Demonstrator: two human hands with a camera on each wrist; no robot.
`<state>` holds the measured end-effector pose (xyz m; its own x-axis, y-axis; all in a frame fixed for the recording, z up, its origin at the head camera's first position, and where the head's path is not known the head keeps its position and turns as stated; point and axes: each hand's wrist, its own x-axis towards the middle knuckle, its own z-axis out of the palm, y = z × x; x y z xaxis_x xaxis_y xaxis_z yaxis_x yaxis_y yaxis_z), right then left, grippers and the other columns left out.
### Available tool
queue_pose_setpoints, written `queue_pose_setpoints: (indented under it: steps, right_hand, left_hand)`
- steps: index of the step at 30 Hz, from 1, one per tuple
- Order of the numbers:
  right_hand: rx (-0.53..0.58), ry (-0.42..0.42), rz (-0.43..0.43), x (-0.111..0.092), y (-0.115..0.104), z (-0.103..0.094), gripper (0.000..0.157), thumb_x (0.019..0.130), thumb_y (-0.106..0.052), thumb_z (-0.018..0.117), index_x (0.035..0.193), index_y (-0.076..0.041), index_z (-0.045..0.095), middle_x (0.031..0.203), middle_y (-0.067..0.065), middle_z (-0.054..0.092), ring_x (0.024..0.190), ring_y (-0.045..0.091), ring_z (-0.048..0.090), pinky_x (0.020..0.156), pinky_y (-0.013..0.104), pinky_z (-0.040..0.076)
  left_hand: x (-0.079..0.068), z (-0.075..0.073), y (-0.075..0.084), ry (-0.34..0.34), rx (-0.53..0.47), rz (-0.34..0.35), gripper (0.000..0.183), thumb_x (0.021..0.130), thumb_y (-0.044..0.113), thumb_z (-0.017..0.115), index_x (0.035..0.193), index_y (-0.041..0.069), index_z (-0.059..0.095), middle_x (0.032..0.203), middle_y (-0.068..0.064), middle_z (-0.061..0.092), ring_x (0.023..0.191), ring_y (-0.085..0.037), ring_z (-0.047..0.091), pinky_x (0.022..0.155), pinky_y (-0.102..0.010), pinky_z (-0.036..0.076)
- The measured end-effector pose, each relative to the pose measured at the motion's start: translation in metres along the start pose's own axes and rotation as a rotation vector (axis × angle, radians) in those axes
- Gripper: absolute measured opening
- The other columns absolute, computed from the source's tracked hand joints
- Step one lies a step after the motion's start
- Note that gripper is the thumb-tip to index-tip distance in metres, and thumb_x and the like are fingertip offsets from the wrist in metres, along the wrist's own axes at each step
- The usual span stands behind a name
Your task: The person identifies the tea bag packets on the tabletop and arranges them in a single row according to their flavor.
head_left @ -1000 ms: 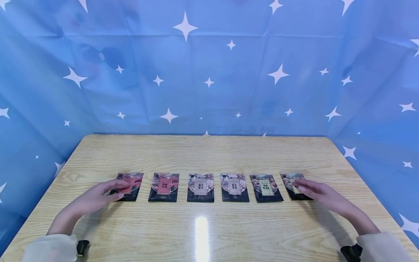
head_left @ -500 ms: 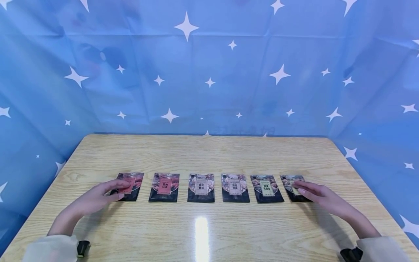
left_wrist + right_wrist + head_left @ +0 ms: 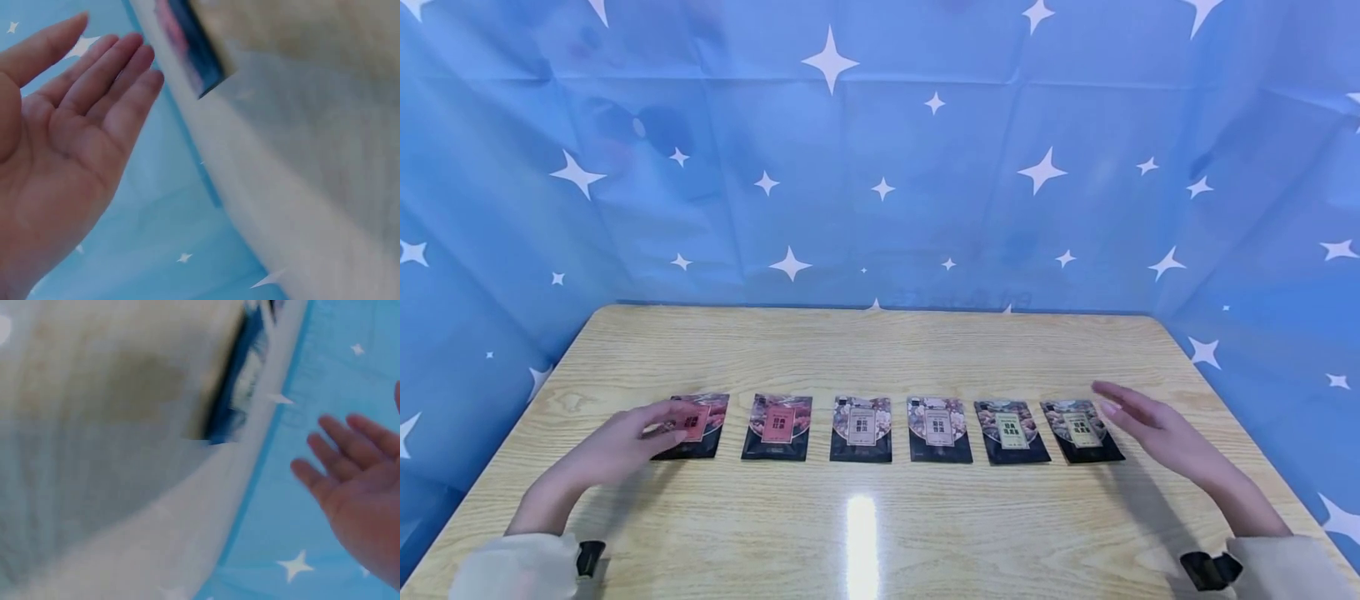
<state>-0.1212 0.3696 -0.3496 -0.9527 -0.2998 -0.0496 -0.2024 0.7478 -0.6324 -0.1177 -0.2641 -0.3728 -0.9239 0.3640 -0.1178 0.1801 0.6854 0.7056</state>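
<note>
Several flat dark tea packets lie in a row on the wooden table. My left hand (image 3: pixel 628 437) is over the leftmost packet with a red label (image 3: pixel 703 429), partly covering it. In the left wrist view the same hand (image 3: pixel 75 119) shows an empty palm and extended fingers, apart from the packet (image 3: pixel 194 50). My right hand (image 3: pixel 1165 429) is lifted just right of the rightmost packet with a pale green label (image 3: pixel 1078 433). Its fingers are extended and hold nothing in the right wrist view, where the packet (image 3: pixel 240 381) is blurred.
Between the end packets lie a red-labelled packet (image 3: pixel 777 429), two pale pink-labelled packets (image 3: pixel 861 432) and a green-labelled packet (image 3: pixel 1012 433). The wooden table (image 3: pixel 880 350) backs onto a blue star-patterned cloth (image 3: pixel 880 225). A bright reflection lies on the table's front.
The right hand has lifted off the rightmost packet and moved right, uncovering its label. My left hand has risen and drawn slightly back from the leftmost packet. The packets stay in place.
</note>
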Motion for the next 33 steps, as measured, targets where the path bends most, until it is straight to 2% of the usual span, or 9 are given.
queue_pose_setpoints:
  steps: [2,5,8,11,14,19,25,33]
  right_hand:
    - [-0.030,0.068,0.009,0.002,-0.005,-0.003,0.052,0.103,-0.024,0.037,0.147,-0.001,0.023,0.144,0.030,0.027,0.125,0.051,0.029,0.097,0.044,0.038]
    - [-0.069,0.187,-0.010,0.008,-0.014,-0.002,0.056,0.102,-0.025,0.038,0.148,-0.002,0.017,0.148,0.030,0.014,0.131,0.053,0.012,0.093,0.071,0.017]
    - [-0.137,0.281,-0.086,0.016,-0.019,0.007,0.057,0.101,-0.023,0.042,0.147,0.001,0.019,0.150,0.027,0.007,0.136,0.047,0.000,0.098,0.070,0.002]
    - [-0.247,0.326,-0.115,0.024,-0.018,0.018,0.059,0.099,-0.026,0.045,0.147,0.000,0.022,0.150,0.027,0.008,0.137,0.044,-0.003,0.099,0.069,-0.005]
    - [-0.333,0.311,-0.093,0.028,-0.014,0.027,0.063,0.098,-0.032,0.046,0.149,-0.006,0.019,0.151,0.026,0.007,0.138,0.042,-0.007,0.098,0.069,-0.009]
    - [-0.378,0.238,-0.045,0.031,-0.008,0.037,0.066,0.098,-0.037,0.044,0.150,-0.010,0.015,0.152,0.024,0.003,0.137,0.042,-0.010,0.097,0.069,-0.011]
    - [-0.387,0.191,-0.021,0.031,-0.008,0.042,0.067,0.098,-0.040,0.044,0.151,-0.014,0.014,0.153,0.022,0.003,0.137,0.042,-0.010,0.097,0.068,-0.013]
    - [-0.374,0.181,-0.031,0.030,-0.008,0.041,0.066,0.098,-0.039,0.045,0.151,-0.012,0.016,0.153,0.022,0.003,0.137,0.042,-0.009,0.097,0.068,-0.013]
  left_hand:
    - [0.000,-0.005,0.006,0.070,0.050,-0.018,0.048,0.099,0.024,0.047,0.139,-0.002,0.037,0.136,-0.029,0.040,0.122,-0.050,0.037,0.090,-0.060,0.037]
    - [0.002,-0.009,0.011,0.198,0.123,-0.010,0.060,0.101,0.031,0.040,0.147,-0.001,0.019,0.145,-0.030,0.023,0.133,-0.049,0.016,0.100,-0.066,0.016]
    - [0.006,-0.009,0.012,0.315,0.195,0.049,0.064,0.102,0.031,0.037,0.149,0.000,0.006,0.150,-0.028,0.007,0.138,-0.042,-0.002,0.102,-0.065,-0.006]
    - [0.009,-0.003,0.012,0.370,0.299,0.074,0.064,0.102,0.032,0.036,0.149,0.000,0.006,0.151,-0.025,0.006,0.139,-0.038,-0.005,0.101,-0.064,-0.012]
    - [0.011,0.004,0.010,0.361,0.387,0.040,0.065,0.102,0.037,0.033,0.149,0.001,0.006,0.152,-0.023,0.003,0.139,-0.036,-0.008,0.099,-0.064,-0.015]
    - [0.011,0.016,0.008,0.311,0.467,-0.017,0.067,0.101,0.042,0.034,0.149,0.003,0.010,0.153,-0.020,0.000,0.138,-0.034,-0.012,0.098,-0.065,-0.017]
    - [0.008,0.024,0.007,0.255,0.471,-0.055,0.068,0.100,0.046,0.032,0.150,0.007,0.007,0.154,-0.018,-0.004,0.138,-0.033,-0.015,0.098,-0.064,-0.018]
    - [0.006,0.025,0.005,0.242,0.464,-0.068,0.069,0.100,0.048,0.031,0.151,0.010,0.004,0.154,-0.017,-0.005,0.138,-0.033,-0.016,0.098,-0.067,-0.014]
